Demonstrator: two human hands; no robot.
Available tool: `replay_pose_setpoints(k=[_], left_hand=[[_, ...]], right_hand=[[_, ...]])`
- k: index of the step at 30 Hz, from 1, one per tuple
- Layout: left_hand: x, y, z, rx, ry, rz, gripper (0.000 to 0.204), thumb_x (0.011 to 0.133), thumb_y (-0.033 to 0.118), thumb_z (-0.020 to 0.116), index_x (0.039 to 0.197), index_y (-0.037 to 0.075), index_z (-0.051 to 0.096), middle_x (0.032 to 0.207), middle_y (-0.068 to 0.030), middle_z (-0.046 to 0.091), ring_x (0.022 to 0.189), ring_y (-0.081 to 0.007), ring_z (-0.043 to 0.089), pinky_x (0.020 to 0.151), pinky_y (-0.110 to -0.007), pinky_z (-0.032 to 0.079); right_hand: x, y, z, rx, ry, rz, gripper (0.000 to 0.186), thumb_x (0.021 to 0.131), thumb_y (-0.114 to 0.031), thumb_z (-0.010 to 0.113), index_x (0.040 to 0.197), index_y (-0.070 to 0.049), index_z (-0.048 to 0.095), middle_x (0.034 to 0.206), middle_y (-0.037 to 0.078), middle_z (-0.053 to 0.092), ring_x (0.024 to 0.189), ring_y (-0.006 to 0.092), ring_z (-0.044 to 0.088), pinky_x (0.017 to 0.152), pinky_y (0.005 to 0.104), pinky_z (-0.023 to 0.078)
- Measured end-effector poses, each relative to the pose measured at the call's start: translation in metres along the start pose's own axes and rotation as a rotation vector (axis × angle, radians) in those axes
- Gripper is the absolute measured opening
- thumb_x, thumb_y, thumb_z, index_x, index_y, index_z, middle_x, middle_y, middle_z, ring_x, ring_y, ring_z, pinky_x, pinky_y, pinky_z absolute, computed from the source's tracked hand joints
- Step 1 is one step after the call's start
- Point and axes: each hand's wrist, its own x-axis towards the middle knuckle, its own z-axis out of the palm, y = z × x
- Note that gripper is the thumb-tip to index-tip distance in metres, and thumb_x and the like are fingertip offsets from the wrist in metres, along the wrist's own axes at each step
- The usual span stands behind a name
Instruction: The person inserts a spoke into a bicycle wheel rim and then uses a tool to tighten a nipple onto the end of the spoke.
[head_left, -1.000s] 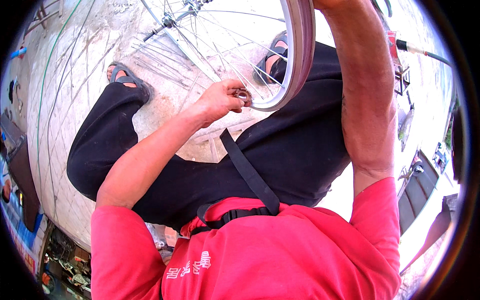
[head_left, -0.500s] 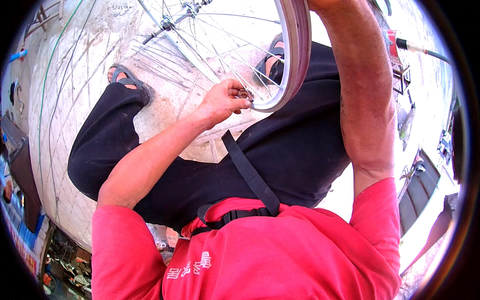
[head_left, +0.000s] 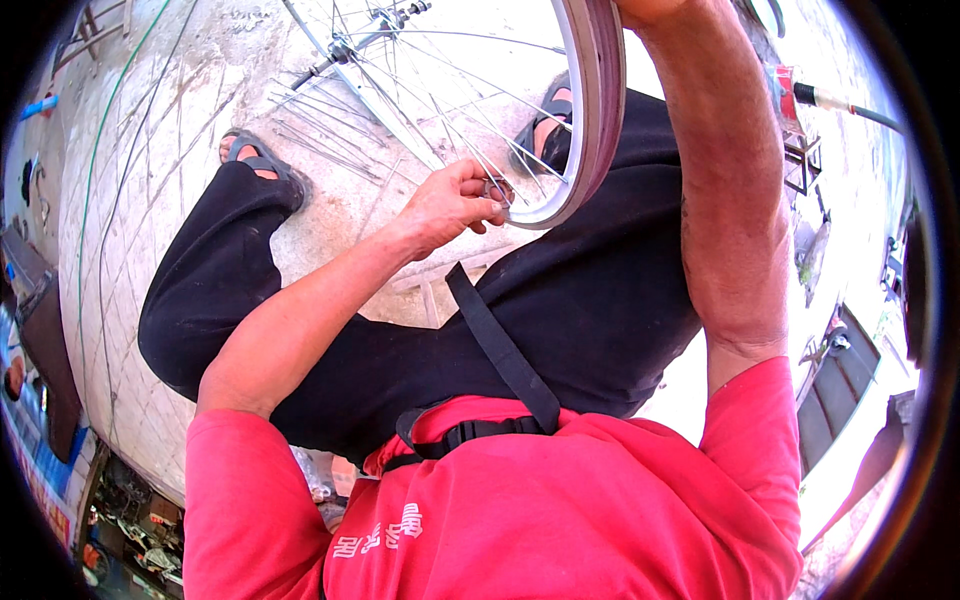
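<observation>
A bicycle wheel (head_left: 598, 110) with a silver rim and thin metal spokes stands between my legs, its top beyond the upper edge. My left hand (head_left: 450, 208) is closed in a pinch at the rim's lower left. Between its thumb and fingers is a small roundish metal spoke wrench (head_left: 497, 192), placed where a spoke meets the rim and partly covered by the fingertips. At the top, my right hand (head_left: 650, 10) is by the outer side of the wheel. Its fingers lie out of sight, so its grip does not show. The hub (head_left: 340, 48) shows at upper left of the rim.
Several loose spokes (head_left: 325, 140) lie on the concrete floor (head_left: 130, 200) beyond my left hand. A green hose or cord (head_left: 100, 140) runs along the left. At the right stands a red object (head_left: 785, 95) with a dark rod. Sandalled feet (head_left: 265, 165) flank the wheel.
Hands and wheel keep nearly the same place, shifted slightly right and down in the view. The fingertips of my left hand and the spoke wrench have turned a little.
</observation>
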Motion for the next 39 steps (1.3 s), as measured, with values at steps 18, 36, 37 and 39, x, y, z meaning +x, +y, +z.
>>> replay_pose_setpoints(k=[18, 36, 37, 39], left_hand=[[0.006, -0.01, -0.019, -0.28, -0.107, -0.167, 0.039, 0.1, 0.009, 0.057, 0.136, -0.003, 0.059, 0.106, -0.009, 0.069, 0.082, -0.0145, 0.067, 0.077, -0.031, 0.056], [0.011, 0.0, -0.009, -0.162, -0.119, -0.153, 0.051, 0.1, 0.013, 0.06, 0.149, 0.001, 0.05, 0.116, -0.01, 0.069, 0.087, -0.0146, 0.066, 0.08, -0.03, 0.054], [0.011, 0.0, -0.01, -0.145, -0.115, -0.147, 0.053, 0.099, 0.012, 0.061, 0.149, 0.001, 0.05, 0.116, -0.0098, 0.069, 0.087, -0.0146, 0.066, 0.08, -0.03, 0.054], [0.011, 0.0, -0.011, -0.125, -0.101, -0.135, 0.053, 0.097, 0.011, 0.062, 0.148, 0.001, 0.05, 0.116, -0.0094, 0.069, 0.088, -0.0146, 0.066, 0.08, -0.03, 0.054]], right_hand=[[-0.002, 0.008, -0.007, -0.071, 0.008, 0.103, 0.047, 0.09, -0.037, 0.065, 0.111, 0.004, 0.069, 0.104, 0.017, 0.069, 0.098, 0.0276, 0.073, 0.089, 0.0368, 0.059], [-0.006, -0.001, -0.006, -0.114, -0.027, 0.046, 0.043, 0.092, -0.036, 0.064, 0.109, 0.003, 0.07, 0.102, 0.016, 0.065, 0.094, 0.0257, 0.072, 0.085, 0.0371, 0.06], [-0.005, -0.002, -0.006, -0.115, -0.03, 0.047, 0.043, 0.091, -0.035, 0.064, 0.109, 0.003, 0.07, 0.102, 0.015, 0.065, 0.094, 0.0257, 0.072, 0.085, 0.0371, 0.06], [-0.005, 0.005, -0.009, -0.032, -0.079, -0.1, 0.042, 0.091, -0.034, 0.064, 0.109, 0.003, 0.07, 0.103, 0.015, 0.065, 0.094, 0.0255, 0.071, 0.086, 0.0373, 0.06]])
